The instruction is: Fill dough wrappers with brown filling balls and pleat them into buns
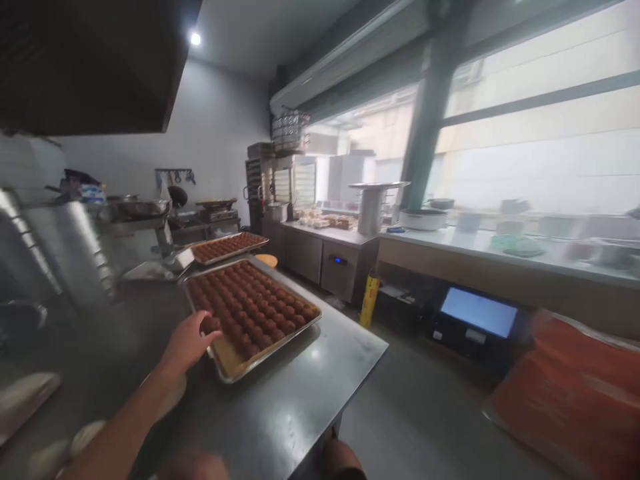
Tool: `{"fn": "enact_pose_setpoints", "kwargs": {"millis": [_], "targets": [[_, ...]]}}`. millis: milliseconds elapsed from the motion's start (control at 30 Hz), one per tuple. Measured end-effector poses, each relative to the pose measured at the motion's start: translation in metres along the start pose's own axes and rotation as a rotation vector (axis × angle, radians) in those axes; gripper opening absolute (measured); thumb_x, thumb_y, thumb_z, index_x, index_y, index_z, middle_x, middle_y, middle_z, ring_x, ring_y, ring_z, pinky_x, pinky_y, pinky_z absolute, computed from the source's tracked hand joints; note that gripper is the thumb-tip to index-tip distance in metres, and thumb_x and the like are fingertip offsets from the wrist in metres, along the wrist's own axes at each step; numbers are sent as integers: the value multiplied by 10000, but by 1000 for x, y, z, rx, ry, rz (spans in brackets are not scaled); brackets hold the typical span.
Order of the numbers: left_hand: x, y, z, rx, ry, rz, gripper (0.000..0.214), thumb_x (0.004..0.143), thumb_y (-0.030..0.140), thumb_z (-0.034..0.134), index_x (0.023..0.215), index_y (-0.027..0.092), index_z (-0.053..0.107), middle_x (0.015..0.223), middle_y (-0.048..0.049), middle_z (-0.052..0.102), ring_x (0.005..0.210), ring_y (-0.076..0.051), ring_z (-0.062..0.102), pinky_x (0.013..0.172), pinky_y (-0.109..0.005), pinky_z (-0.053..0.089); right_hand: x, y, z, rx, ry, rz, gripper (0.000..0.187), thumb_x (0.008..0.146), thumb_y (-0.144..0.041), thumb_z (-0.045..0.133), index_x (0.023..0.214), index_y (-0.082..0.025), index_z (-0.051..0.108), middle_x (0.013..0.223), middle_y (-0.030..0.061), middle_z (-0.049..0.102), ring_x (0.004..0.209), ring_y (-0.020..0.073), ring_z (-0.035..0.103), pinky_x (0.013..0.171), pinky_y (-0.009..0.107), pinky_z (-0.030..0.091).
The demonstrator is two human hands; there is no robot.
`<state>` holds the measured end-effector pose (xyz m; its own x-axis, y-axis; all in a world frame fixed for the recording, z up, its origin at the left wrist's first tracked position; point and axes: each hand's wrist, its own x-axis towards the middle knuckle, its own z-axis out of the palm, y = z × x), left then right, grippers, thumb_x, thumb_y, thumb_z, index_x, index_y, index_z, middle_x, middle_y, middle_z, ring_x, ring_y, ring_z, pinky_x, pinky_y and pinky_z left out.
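My left hand [187, 341] reaches over the near left side of a metal baking tray [231, 362], thumb and fingers curled round a dark brown ball [211, 325]. Rows of similar brown balls [257, 313] fill most of this tray, and its paper-coloured lining shows bare at the near left corner. At the bottom edge, a skin-coloured smear looks like my right hand [193, 465]; motion blur hides its fingers. I cannot make out whether it holds anything.
A second tray of brown balls [230, 248] lies farther back on the steel table [300, 380]. Pale blurred objects [87, 437] sit at lower left. A yellow box [369, 301], a lit screen [479, 311] and a red bag [575, 393] stand right of the table.
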<state>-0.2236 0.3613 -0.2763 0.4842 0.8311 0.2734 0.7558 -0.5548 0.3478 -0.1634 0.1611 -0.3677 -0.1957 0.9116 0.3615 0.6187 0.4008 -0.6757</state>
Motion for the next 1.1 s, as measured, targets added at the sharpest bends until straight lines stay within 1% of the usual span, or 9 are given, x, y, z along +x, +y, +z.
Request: {"fn": "enact_pose_setpoints", "kwargs": {"millis": [100, 200, 300, 400, 467, 567, 867, 1000, 1100], "targets": [[-81, -16, -27, -107, 47, -11, 426, 939, 543, 614, 1277, 285, 582, 1282, -36, 676, 1157, -211, 658, 1020, -332, 514, 6, 8, 24, 73, -73, 57, 210, 951, -202, 630, 1139, -226, 720, 1087, 65, 753, 992, 219, 707, 887, 354, 576], [-174, -25, -41, -206, 249, 35, 360, 905, 423, 689, 1233, 292, 618, 1299, -31, 648, 1200, -225, 632, 1062, -366, 506, 12, 14, 40, 51, -62, 146, 229, 920, -161, 613, 1093, -224, 748, 1035, 66, 768, 981, 237, 715, 892, 338, 545], [-254, -33, -34, -123, 330, -105, 440, 924, 371, 680, 1344, 306, 569, 1319, -33, 641, 1220, -221, 625, 1045, -361, 521, 17, 16, 44, 99, -81, 183, 242, 960, -185, 574, 1130, -237, 738, 1110, 61, 771, 1053, 245, 703, 945, 361, 517], [-303, -42, -11, -111, 329, -202, 458, 936, 353, 671, 1367, 273, 538, 1297, -62, 648, 1190, -231, 642, 1005, -370, 552, 20, 16, 45, 121, -57, 227, 205, 958, -210, 607, 1099, -247, 751, 1119, 34, 785, 1066, 234, 711, 959, 357, 513], [-314, -46, 4, -129, 292, -208, 432, 945, 322, 655, 1357, 267, 533, 1287, -69, 645, 1194, -233, 639, 1009, -382, 558, 22, 14, 45, 129, -54, 248, 190, 959, -220, 613, 1080, -245, 756, 1112, 27, 790, 1050, 228, 718, 950, 356, 517], [-309, -45, 17, -164, 249, -176, 413, 954, 261, 626, 1354, 270, 526, 1292, -69, 633, 1220, -229, 620, 1029, -393, 557, 24, 11, 46, 135, -63, 275, 187, 963, -227, 605, 1075, -245, 755, 1095, 23, 794, 1010, 223, 727, 922, 354, 525], [-279, -56, 31, -254, 181, -115, 399, 958, 235, 594, 1348, 266, 519, 1333, -86, 612, 1265, -249, 595, 1073, -447, 542, 25, 6, 43, 178, -51, 302, 206, 965, -219, 584, 1079, -262, 750, 1100, 9, 793, 1018, 209, 727, 926, 340, 520], [-281, -56, 38, -259, 109, -122, 383, 974, 273, 589, 1349, 271, 511, 1318, -85, 623, 1244, -259, 608, 1047, -461, 555, 28, 4, 42, 202, -65, 330, 184, 934, -228, 620, 1054, -263, 756, 1061, 7, 799, 973, 215, 733, 906, 344, 522], [-290, -48, 34, -243, 107, -186, 394, 933, 352, 681, 1294, 270, 545, 1272, -81, 643, 1165, -268, 646, 969, -446, 590, 34, 2, 41, 305, -89, 355, 166, 920, -241, 640, 1028, -265, 763, 1021, 2, 806, 951, 210, 745, 895, 336, 531]]}}
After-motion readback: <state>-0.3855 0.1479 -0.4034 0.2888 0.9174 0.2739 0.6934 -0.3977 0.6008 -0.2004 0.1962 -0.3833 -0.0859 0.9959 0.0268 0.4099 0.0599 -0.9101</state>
